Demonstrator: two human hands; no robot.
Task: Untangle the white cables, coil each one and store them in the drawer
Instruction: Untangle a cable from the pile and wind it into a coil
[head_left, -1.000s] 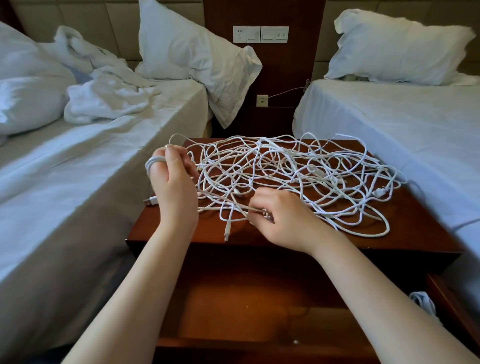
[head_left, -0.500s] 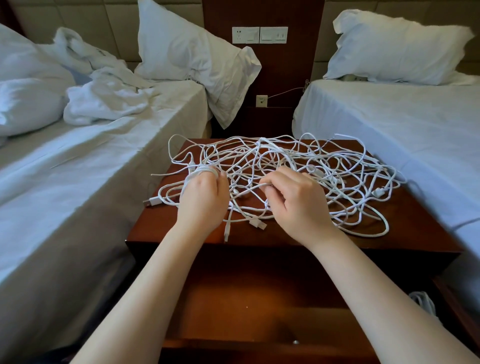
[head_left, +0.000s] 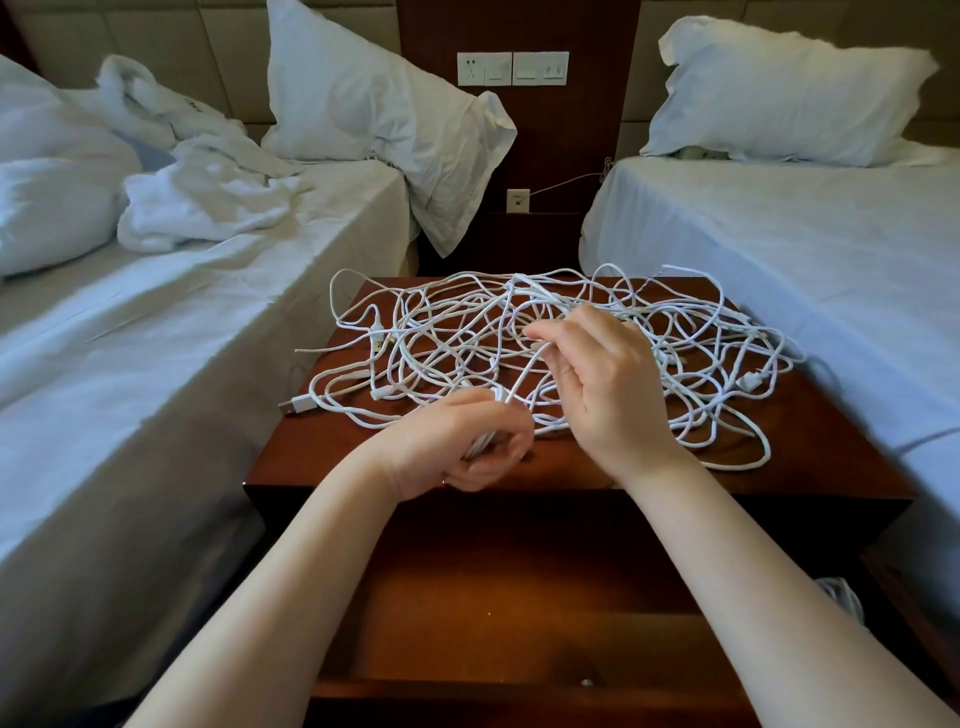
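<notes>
A tangle of white cables (head_left: 597, 332) covers most of the dark wooden nightstand (head_left: 322, 457). My left hand (head_left: 462, 441) is near the front edge, fingers curled round a small bundle of cable loops. My right hand (head_left: 602, 374) is raised just above the pile and pinches one white strand (head_left: 524, 374) that runs down to my left hand. A USB plug (head_left: 293, 405) lies at the pile's left side. Below the top, the drawer (head_left: 498, 597) stands pulled out, and a coiled white cable (head_left: 844, 597) shows at its right edge.
Two beds with white sheets flank the nightstand, the left bed (head_left: 156, 332) with rumpled towels and a pillow, the right bed (head_left: 779, 249) with a pillow. Wall sockets (head_left: 511, 67) sit on the wooden panel behind.
My left hand moved from the left rear of the pile down to the front edge with its cable loops. My right hand lifted, drawing a strand up from the pile.
</notes>
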